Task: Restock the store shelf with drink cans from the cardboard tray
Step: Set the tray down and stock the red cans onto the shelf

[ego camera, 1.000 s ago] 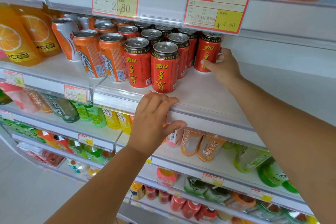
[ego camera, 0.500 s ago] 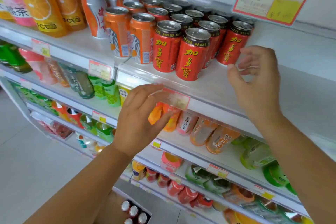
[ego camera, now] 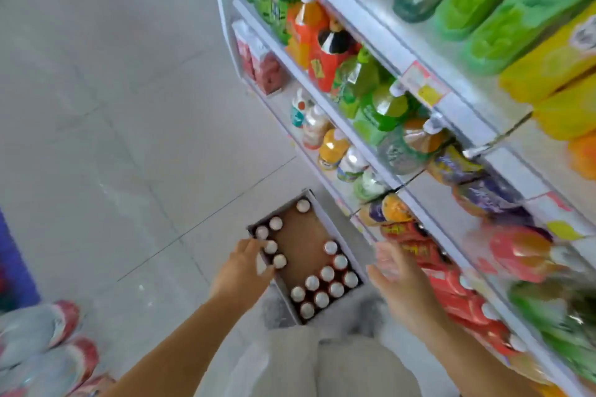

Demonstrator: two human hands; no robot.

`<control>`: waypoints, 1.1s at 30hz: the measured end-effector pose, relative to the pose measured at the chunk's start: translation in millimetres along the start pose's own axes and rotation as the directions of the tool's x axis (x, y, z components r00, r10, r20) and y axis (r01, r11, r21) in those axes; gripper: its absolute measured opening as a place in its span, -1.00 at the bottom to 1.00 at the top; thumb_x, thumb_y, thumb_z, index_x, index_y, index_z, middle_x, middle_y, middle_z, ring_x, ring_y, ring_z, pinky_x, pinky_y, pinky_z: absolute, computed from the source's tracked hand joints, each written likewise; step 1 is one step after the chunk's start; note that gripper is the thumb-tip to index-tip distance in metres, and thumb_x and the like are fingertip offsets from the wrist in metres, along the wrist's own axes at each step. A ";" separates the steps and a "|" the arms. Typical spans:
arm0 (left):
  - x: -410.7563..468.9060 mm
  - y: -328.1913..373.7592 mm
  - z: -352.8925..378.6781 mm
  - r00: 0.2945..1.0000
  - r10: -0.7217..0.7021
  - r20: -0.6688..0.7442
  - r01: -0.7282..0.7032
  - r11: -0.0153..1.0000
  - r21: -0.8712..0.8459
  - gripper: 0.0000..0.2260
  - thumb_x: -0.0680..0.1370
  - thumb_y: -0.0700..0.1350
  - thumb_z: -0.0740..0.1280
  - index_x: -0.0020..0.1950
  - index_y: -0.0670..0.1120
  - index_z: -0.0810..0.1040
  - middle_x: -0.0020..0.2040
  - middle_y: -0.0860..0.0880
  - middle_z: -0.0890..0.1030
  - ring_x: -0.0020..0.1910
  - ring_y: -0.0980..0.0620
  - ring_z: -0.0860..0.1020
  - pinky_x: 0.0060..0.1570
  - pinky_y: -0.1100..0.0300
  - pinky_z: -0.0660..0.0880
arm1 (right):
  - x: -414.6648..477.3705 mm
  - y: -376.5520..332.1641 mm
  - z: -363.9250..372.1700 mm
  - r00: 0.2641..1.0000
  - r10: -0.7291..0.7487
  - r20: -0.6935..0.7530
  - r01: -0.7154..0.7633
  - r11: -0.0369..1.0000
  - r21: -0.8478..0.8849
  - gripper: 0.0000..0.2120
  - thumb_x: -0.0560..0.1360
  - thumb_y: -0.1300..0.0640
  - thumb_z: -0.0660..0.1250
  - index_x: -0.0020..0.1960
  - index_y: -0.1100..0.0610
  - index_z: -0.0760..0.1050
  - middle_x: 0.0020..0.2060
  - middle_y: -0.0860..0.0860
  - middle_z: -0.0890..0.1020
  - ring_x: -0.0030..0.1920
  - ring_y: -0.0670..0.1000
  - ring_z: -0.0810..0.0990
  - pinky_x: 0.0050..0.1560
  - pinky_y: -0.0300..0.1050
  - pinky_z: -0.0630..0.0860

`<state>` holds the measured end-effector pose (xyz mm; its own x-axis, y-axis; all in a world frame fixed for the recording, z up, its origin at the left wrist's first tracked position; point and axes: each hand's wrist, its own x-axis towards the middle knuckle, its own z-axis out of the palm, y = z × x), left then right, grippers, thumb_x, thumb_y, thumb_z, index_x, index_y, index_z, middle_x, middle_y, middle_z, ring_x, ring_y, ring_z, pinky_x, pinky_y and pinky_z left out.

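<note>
A cardboard tray lies on the floor at the foot of the shelf, seen from above. Several drink cans with silver tops stand in its near end and a few more along its left side; the brown middle is bare. My left hand hangs over the tray's left edge, fingers loosely spread beside those cans, holding nothing. My right hand hovers to the right of the tray, fingers spread and empty, blurred by motion. The shelf level with the red cans is out of view.
The store shelf rises on the right, its lower levels packed with bottles and pouches. Grey floor tiles stretch to the left. Wrapped packs of bottles lie at the bottom left. My trouser leg fills the bottom centre.
My view has dropped from the can shelf to the floor. Both hands left the shelf and came down empty toward the cardboard tray.
</note>
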<state>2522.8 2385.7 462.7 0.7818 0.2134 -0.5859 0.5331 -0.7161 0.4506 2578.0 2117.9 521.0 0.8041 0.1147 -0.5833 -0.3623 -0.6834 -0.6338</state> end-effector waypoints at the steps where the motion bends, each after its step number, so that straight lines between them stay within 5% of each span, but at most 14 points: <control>1: 12.5 -21.8 18.3 0.999 -0.042 0.032 0.043 0.999 -0.005 -0.58 0.54 0.05 0.35 0.38 0.11 0.38 0.33 0.09 0.41 0.22 0.05 0.50 0.09 0.11 0.50 | 22.5 13.7 24.5 0.998 0.051 0.044 -0.049 0.998 -0.033 -0.65 0.53 0.11 0.34 0.30 -0.02 0.40 0.14 -0.14 0.50 0.12 -0.16 0.51 0.08 -0.31 0.41; 4: 62.8 -77.8 81.2 0.982 -0.157 0.107 0.158 0.988 0.004 -0.59 0.57 0.10 0.30 0.40 0.12 0.36 0.35 0.11 0.39 0.23 0.08 0.50 0.06 0.13 0.52 | 103.4 68.7 97.3 0.976 0.148 0.157 -0.132 0.985 -0.109 -0.64 0.53 0.05 0.33 0.31 -0.03 0.42 0.13 -0.11 0.54 0.15 -0.08 0.53 0.18 -0.08 0.45; 10: 180.3 -164.9 204.5 0.968 -0.197 0.154 0.202 0.979 -0.019 -0.59 0.58 0.02 0.31 0.41 0.06 0.35 0.34 0.04 0.41 0.26 0.02 0.48 0.18 0.02 0.48 | 265.7 186.5 230.6 0.925 0.233 0.301 -0.149 0.949 -0.277 -0.56 0.50 0.01 0.35 0.35 -0.02 0.39 0.07 -0.05 0.53 0.09 -0.05 0.54 0.12 -0.17 0.42; 15: 249.5 -200.5 259.1 0.994 -0.032 0.105 0.025 0.997 0.068 -0.58 0.55 -0.03 0.36 0.40 0.02 0.42 0.32 0.03 0.47 0.29 -0.05 0.44 0.24 0.07 0.40 | 333.3 255.0 324.1 0.891 0.264 0.369 -0.141 0.934 -0.327 -0.53 0.50 -0.03 0.37 0.37 0.04 0.39 0.20 0.06 0.55 0.18 0.04 0.53 0.16 -0.19 0.38; 21: 307.3 -226.1 285.6 0.968 0.170 0.186 -0.220 0.929 0.297 -0.50 0.41 -0.05 0.48 0.32 0.00 0.47 0.22 0.00 0.56 0.20 -0.10 0.49 0.18 0.01 0.44 | 340.3 287.5 414.7 0.841 0.288 0.459 -0.304 0.952 -0.042 -0.18 0.32 -0.13 0.51 0.47 -0.05 0.22 0.28 -0.08 0.36 0.31 -0.02 0.39 0.26 -0.07 0.39; 25: 328.9 -225.7 285.1 0.943 0.160 0.293 -0.298 0.799 0.523 -0.37 0.42 0.08 0.47 0.43 0.08 0.31 0.27 0.00 0.46 0.15 -0.10 0.53 0.04 0.04 0.47 | 337.5 290.7 438.4 0.864 0.314 0.393 -0.352 0.936 0.028 -0.08 0.35 -0.15 0.51 0.53 -0.06 0.08 0.45 0.04 0.19 0.39 0.08 0.33 0.26 -0.06 0.36; 33: 355.0 -210.8 298.7 0.951 -0.029 0.307 -0.225 0.616 0.755 -0.30 0.39 0.25 0.46 0.45 0.12 0.27 0.27 -0.14 0.38 0.08 -0.18 0.55 -0.10 0.06 0.36 | 334.0 314.9 414.2 0.936 0.265 0.231 -0.290 0.954 0.080 -0.28 0.32 -0.02 0.52 0.42 -0.08 0.32 0.28 -0.07 0.49 0.26 -0.06 0.48 0.22 -0.18 0.40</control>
<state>2591.4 2413.9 -41.5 0.6288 0.0200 -0.7773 -0.0918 -0.9908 -0.0997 2537.3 2239.7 -83.8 0.5476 0.0927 -0.8316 -0.6164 -0.6274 -0.4758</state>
